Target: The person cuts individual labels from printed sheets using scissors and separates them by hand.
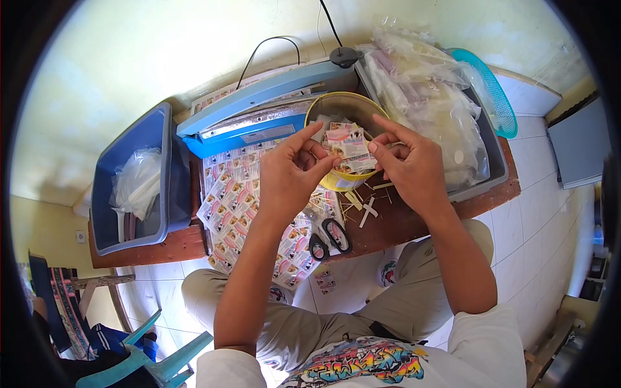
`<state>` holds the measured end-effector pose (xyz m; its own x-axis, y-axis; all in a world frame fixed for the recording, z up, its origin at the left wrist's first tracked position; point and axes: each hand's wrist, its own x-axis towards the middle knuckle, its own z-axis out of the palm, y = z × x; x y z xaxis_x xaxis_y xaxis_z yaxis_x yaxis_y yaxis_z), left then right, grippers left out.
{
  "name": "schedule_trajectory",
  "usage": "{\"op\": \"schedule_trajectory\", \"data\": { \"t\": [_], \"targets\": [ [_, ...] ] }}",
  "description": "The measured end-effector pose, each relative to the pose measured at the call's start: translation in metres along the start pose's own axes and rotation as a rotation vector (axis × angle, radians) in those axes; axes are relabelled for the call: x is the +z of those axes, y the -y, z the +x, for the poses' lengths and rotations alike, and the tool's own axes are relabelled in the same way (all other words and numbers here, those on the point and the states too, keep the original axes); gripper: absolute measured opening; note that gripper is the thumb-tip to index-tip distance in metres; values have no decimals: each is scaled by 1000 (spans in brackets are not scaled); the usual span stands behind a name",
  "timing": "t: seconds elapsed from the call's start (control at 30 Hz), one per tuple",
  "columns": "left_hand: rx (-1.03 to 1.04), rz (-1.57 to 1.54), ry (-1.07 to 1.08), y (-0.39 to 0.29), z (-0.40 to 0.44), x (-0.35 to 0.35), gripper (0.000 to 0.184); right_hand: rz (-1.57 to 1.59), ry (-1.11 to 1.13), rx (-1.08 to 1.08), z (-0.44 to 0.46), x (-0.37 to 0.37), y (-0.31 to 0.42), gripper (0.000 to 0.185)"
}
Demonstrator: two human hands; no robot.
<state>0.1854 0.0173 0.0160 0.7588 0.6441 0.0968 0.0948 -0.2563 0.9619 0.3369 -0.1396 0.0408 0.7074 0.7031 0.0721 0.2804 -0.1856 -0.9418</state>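
Note:
Over a yellow tub (352, 183), my left hand (292, 169) and my right hand (414, 165) face each other. Between them is a small printed label (347, 143) with pink and white print. The left thumb and fingertips pinch near its lower left edge; the right thumb and fingers close on its right side. More cut labels lie inside the tub, partly hidden behind this one. Below my left wrist, uncut label sheets (236, 223) cover the bench, and black-handled scissors (330, 239) rest on them, their blades partly under clear plastic.
A blue sealing machine (246, 132) stands behind the sheets. At left is a grey-blue bin (139, 234) holding plastic bags. A grey crate (482, 185) heaped with plastic bags (427, 97) stands at right. Paper offcuts (367, 211) litter the wooden bench (388, 226). One label piece (325, 282) lies on the floor.

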Motion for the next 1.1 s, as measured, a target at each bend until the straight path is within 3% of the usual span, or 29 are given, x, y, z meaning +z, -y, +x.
{"op": "schedule_trajectory", "data": {
  "t": [0.37, 0.63, 0.73, 1.1],
  "targets": [
    [16, 42, 7, -3, -2, -1, 61, -26, -30, -21, -5, 0, 6, 41],
    [64, -110, -86, 0, -6, -4, 46, 104, -50, -125, -9, 12, 13, 37],
    [106, -111, -148, -6, -7, -8, 41, 248, -9, -148, -13, 23, 16, 35],
    [133, -126, -289, -20, -27, -28, 29, 193, 181, -174, -32, 64, 31, 34]
  ]
}}
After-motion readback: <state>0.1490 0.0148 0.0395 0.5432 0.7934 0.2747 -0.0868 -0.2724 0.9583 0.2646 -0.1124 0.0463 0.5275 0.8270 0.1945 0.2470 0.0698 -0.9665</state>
